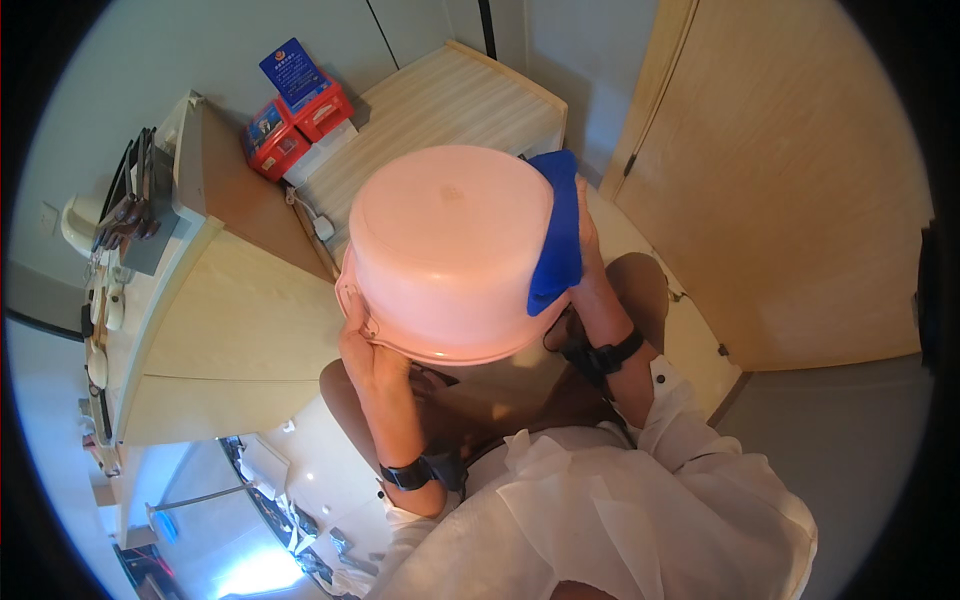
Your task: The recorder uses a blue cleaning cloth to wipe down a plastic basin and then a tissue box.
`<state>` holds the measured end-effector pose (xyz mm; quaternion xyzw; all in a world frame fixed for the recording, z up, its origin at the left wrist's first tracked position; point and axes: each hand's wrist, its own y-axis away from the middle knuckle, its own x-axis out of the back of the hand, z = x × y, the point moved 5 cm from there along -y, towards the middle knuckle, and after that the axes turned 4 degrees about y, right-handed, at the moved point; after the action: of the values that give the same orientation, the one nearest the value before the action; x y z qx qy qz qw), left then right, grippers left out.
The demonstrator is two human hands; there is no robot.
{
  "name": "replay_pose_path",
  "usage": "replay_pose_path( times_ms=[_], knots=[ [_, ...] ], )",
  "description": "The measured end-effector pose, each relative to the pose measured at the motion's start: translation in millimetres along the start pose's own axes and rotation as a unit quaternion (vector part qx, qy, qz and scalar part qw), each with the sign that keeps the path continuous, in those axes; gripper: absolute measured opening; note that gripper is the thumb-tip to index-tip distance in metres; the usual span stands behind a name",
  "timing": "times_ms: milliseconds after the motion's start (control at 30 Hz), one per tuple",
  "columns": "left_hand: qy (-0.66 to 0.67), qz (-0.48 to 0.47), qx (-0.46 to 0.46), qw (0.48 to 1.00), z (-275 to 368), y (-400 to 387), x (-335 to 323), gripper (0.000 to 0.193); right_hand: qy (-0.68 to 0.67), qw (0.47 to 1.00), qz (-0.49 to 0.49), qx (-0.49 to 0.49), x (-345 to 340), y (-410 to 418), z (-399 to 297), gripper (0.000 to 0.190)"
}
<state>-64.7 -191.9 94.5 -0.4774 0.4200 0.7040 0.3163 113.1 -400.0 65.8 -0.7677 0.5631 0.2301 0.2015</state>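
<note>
A pink plastic basin [442, 247] is held up before me, tilted so that its round underside faces the camera and its rim points down. My left hand [371, 352] grips the rim at the lower left, by a handle with holes. On the opposite side, my right hand [589, 232] presses a blue cloth [559, 232] against the basin's outer wall. Most of the right fingers are hidden behind the cloth. The basin's inside is out of sight.
Behind the basin stands a low wood-topped cabinet [450, 97] with red boxes [300, 120] and a white power adapter [323, 227]. At left, a counter [161, 255] carries a knife block [139, 202] and utensils. A wooden door [780, 172] is at right.
</note>
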Motion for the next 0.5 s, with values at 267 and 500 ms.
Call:
replay_pose_path(
  times_ms=[267, 500],
  knots=[
    [-0.018, -0.004, -0.073, 0.997, -4.6, 2.2, -3.7, 0.043, 0.065, 0.998, 0.009, 0.004, -2.8, -1.7, 18.8, 0.065],
    [-0.055, -0.029, -0.101, 0.993, -8.6, 7.3, -12.6, 0.042, 0.448, 0.874, 0.02, 0.184, -42.9, 30.4, -10.3, 0.073]
  ],
)
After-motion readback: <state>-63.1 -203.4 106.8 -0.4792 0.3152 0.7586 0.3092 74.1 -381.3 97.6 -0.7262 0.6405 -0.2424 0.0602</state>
